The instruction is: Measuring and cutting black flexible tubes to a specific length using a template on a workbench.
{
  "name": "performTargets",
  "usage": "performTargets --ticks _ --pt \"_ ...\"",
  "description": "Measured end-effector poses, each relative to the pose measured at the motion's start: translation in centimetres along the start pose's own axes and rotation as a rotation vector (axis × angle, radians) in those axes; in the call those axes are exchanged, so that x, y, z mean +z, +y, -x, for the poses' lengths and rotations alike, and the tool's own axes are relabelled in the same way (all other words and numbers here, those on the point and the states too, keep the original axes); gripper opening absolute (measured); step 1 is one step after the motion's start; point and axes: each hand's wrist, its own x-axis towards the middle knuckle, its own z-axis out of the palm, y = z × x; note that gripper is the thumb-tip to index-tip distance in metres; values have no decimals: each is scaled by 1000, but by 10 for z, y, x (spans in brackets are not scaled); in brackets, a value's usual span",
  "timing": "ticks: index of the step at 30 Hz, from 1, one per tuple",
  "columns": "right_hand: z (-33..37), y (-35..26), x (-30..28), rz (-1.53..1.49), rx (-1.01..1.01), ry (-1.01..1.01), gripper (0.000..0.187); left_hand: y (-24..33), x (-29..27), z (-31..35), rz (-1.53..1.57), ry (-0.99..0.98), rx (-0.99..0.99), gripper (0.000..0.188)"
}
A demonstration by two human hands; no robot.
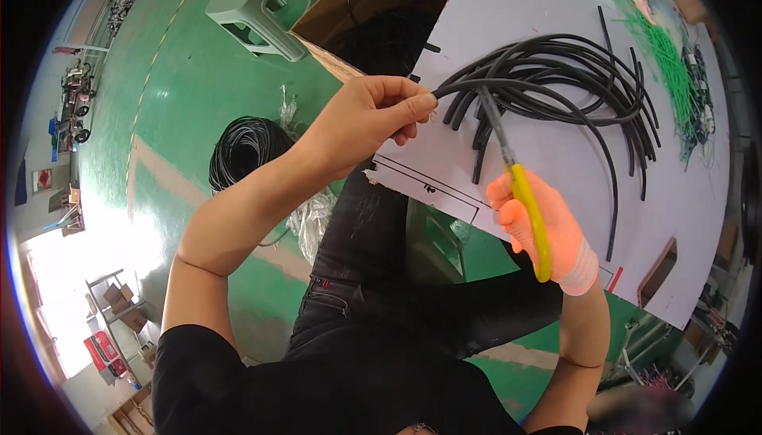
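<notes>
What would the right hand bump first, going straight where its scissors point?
Probably the black cord held by the left hand, with the scissors meeting it first; they may already touch.

On our tabletop (512, 6) the cables (548, 58) lie before us, a pile of strands (663, 58) to their right. The scissors (533, 225) in our right fingers (516, 219) are at the cables' near side; our left fingers (411, 109) are at their left. Left of the tabletop we have a box (329, 62), a stool (248, 2) left of it, and, nearer us, a coil (242, 153) on the floor (186, 117).
</notes>
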Motion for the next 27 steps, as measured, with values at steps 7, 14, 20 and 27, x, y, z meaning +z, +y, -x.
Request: performTargets --ticks 7,14,20,27 --pt "-19 -8 12 95 3 -47 49 0 1 1 28 7 40 21" --pt "-32 -13 11 158 -16 -54 47 2 0 -1 7 -12 28 22" --pt "-36 -8 10 276 -122 -20 40 5 -1 -3 -25 -31 28 21" --pt "-37 -17 11 185 19 -11 31 11 1 -4 -76 -40 30 21"
